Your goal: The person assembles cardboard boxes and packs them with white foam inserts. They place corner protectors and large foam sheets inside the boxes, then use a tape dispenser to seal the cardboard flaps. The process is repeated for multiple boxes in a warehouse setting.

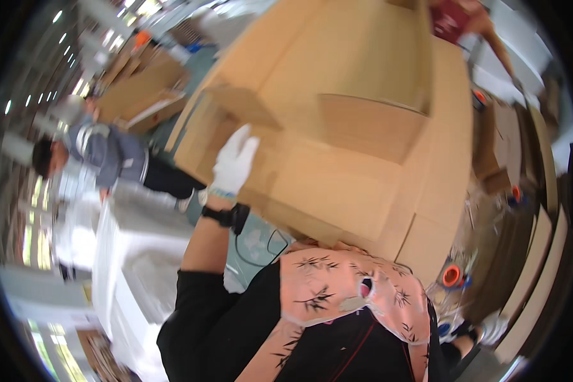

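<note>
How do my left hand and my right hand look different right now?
Your left hand is at the open cardboard box; your right hand is apart from it, beside cardboard sheets. The left hand appears bigger, the right hand smaller and lower. Both wear white gloves.

Grey-green floor [251, 234] shows beside the open cardboard box [325, 191], whose own support is hidden beneath it. Toward the right rim, a flat brown surface [493, 245], possibly a bench or stacked card, though blur leaves that uncertain, carries an orange tape roll [445, 276], a second orange roll [516, 191] and clear film scraps [472, 213].
</note>
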Action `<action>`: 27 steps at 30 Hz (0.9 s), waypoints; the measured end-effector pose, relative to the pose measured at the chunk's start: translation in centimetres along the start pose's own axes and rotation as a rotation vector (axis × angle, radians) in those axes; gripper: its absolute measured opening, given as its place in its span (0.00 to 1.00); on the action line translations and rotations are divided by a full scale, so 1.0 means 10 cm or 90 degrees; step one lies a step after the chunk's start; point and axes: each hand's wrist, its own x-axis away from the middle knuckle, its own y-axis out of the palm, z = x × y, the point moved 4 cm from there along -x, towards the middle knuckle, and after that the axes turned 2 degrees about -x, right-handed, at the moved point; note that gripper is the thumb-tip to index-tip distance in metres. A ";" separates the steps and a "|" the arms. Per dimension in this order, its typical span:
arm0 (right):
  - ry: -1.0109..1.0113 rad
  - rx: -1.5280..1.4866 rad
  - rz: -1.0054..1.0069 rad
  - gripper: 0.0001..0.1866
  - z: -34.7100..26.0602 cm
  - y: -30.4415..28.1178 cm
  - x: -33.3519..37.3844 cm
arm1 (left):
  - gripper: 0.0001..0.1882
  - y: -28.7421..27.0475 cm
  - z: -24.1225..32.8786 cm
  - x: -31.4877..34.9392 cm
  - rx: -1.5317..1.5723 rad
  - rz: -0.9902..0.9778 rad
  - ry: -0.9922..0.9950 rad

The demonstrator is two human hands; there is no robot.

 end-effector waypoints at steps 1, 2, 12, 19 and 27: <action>0.020 -0.027 -0.016 0.25 -0.18 -0.21 0.11 | 0.27 -0.01 -0.12 0.03 -0.027 0.017 -0.002; 0.009 -0.011 -0.012 0.23 -0.04 -0.14 0.03 | 0.28 0.04 -0.11 0.10 -0.035 0.008 -0.009; -0.169 -0.235 0.369 0.18 -0.71 -1.37 0.18 | 0.25 0.36 -0.26 0.45 -0.070 0.044 -0.045; -0.274 -0.395 0.508 0.20 -1.16 -2.24 -0.32 | 0.21 0.46 0.07 0.46 0.111 -0.015 -0.048; -0.494 -0.818 0.427 0.23 -2.39 -4.32 0.19 | 0.17 -0.47 0.83 0.04 0.227 -0.138 0.232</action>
